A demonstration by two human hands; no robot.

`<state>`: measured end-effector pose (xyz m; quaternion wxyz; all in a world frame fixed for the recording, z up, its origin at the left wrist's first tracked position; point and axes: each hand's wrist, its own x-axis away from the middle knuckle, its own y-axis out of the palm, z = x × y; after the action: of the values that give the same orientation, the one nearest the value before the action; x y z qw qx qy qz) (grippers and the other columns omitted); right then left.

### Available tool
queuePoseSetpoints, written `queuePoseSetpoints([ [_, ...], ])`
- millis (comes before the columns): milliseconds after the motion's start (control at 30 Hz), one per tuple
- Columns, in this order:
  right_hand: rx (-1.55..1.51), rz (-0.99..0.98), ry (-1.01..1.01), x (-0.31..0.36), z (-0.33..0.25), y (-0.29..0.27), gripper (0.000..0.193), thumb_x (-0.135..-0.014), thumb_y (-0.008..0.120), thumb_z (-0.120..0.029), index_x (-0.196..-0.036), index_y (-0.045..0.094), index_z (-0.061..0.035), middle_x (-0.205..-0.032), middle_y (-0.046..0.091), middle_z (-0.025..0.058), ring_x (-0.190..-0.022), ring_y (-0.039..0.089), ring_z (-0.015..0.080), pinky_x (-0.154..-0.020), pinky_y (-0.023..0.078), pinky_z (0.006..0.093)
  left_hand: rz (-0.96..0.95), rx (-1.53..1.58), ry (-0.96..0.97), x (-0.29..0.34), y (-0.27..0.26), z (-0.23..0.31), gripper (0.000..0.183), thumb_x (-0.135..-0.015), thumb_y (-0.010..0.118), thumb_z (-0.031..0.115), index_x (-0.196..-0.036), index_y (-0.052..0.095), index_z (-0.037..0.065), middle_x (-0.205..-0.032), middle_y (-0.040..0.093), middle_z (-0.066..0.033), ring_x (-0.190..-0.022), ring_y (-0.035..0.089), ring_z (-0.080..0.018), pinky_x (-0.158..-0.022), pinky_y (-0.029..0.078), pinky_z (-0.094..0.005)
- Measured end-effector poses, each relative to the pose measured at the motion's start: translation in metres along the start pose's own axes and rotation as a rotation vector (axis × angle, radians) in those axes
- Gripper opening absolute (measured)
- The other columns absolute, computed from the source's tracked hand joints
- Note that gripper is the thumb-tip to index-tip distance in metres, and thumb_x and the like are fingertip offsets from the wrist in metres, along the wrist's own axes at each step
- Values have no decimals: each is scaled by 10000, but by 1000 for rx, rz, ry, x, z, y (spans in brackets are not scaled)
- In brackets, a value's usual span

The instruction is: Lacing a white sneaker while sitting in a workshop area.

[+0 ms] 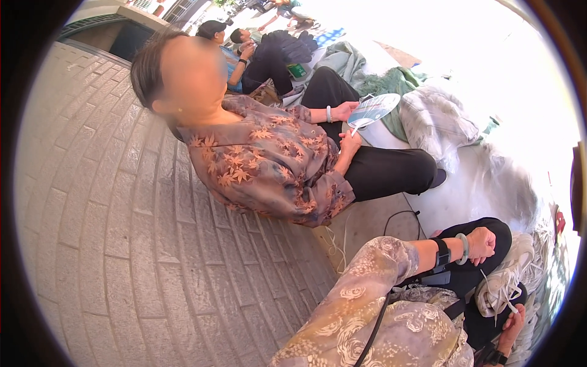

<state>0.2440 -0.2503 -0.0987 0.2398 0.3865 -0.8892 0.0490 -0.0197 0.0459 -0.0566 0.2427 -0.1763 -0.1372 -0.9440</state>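
Observation:
A white lace-up sneaker [504,275] rests against my dark trousers at the lower right, between my two hands. My left hand [480,246], with a pale bangle and a black wrist strap behind it, is closed above my knee. A white shoelace [485,278] runs from the sneaker up to its curled fingers, which appear to pinch it. My right hand [512,327] is closed on the other side of the sneaker, pinching a white lace end. Part of this hand is hidden near the picture's dark rim.
Beside me a person in a leaf-patterned shirt [257,159] sits holding a fan [374,110]. More people [244,58] sit farther along the brick-patterned wall [134,214]. Clear plastic wrapping [495,183] and green cloth [391,85] lie ahead; a black cable [403,214] loops nearby.

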Motion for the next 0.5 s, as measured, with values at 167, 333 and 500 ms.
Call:
queuePoseSetpoints([
  [167, -41, 68, 64, 0, -7, 8, 140, -909, 483, -217, -992, 516, -109, -594, 487, -30, -346, 356, 21, -286, 242, 162, -9, 11, -34, 2, -4, 4, 80, -791, 543, 50, -736, 538, -9, -519, 577, -92, -371, 545, -146, -326, 414, -261],
  [333, 5, 95, 75, -1, -10, 13, 138, -919, 486, -250, -958, 517, -121, -569, 474, -35, -332, 347, 22, -279, 232, 166, 7, 15, -7, 2, -5, 3, 98, -794, 546, 50, -713, 539, -5, -518, 577, -87, -373, 547, -144, -329, 417, -258],
  [500, 26, 80, 64, -1, -11, 11, 133, -919, 485, -243, -962, 509, -119, -567, 475, -34, -331, 357, 24, -277, 237, 165, 2, 2, 12, 2, -4, 4, 104, -793, 554, 43, -701, 534, 0, -524, 582, -88, -379, 554, -146, -333, 423, -256],
])
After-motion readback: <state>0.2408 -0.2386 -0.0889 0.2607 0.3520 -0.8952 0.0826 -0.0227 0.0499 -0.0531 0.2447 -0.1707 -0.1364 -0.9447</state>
